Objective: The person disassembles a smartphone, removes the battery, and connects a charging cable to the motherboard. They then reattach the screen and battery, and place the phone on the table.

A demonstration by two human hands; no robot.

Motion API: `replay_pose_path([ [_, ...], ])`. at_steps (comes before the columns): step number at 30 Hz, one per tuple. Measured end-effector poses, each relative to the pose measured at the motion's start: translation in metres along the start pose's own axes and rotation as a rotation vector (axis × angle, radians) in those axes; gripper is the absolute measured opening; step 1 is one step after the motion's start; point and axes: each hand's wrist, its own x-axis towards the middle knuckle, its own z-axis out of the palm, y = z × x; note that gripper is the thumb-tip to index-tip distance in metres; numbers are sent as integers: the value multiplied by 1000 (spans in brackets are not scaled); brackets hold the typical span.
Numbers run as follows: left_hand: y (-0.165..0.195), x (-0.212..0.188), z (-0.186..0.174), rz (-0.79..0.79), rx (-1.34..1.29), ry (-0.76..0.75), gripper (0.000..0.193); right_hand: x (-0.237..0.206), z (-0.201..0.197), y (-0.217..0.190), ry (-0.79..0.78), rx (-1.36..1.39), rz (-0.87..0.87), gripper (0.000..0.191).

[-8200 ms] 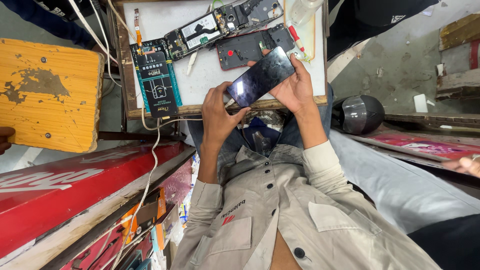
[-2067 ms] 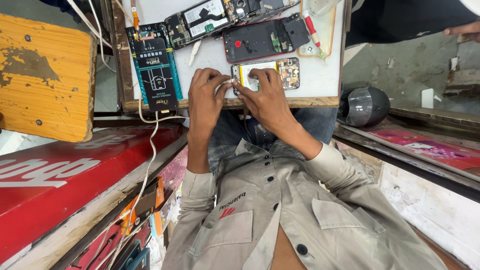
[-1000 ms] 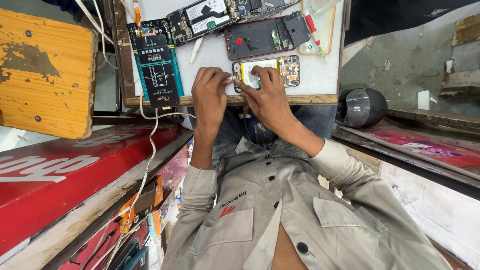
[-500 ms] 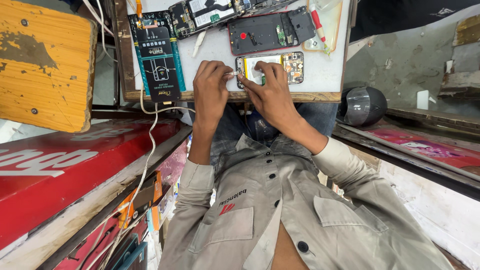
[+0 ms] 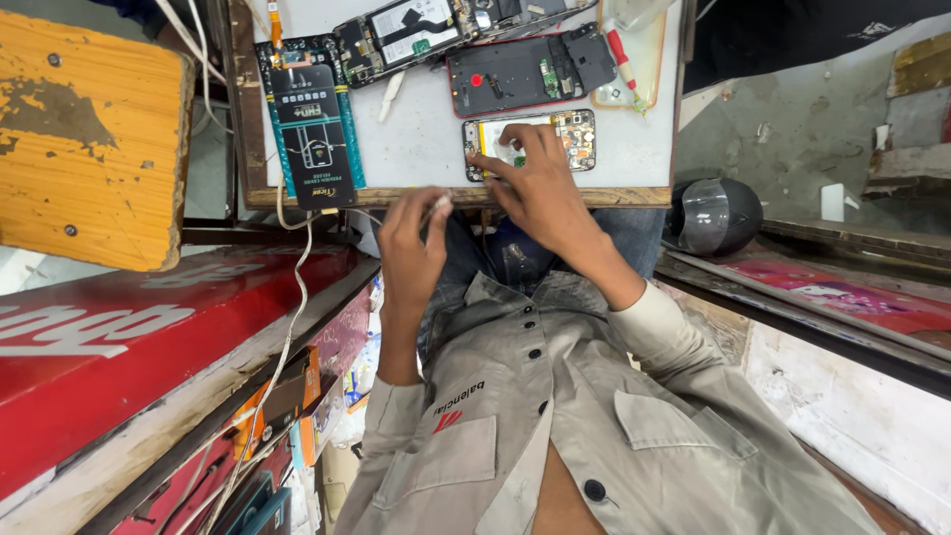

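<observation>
An opened phone (image 5: 570,129) with its yellow and green insides showing lies near the front edge of the white table (image 5: 426,139). My right hand (image 5: 535,188) rests on it, fingertips pressing on its middle. My left hand (image 5: 411,243) is off the table, just below its wooden front edge, with thumb and fingers pinched on a small white piece (image 5: 442,203).
Behind the phone lie a dark phone frame with a red dot (image 5: 525,71), another opened phone (image 5: 411,30), a red-handled tool (image 5: 621,57) and a black, green-edged board (image 5: 312,124) with a white cable (image 5: 287,327). A yellow wooden stool (image 5: 84,139) stands left, a dark helmet (image 5: 713,213) right.
My left hand has come off the phone and drawn back below the table edge with a small white piece. My right hand stays on the phone. The dark screen held earlier is gone.
</observation>
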Motion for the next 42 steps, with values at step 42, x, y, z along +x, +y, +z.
replay_pose_path([
  [42, -54, 200, -12, 290, 311, -276, 62, -17, 11, 9, 274, 106, 36, 22],
])
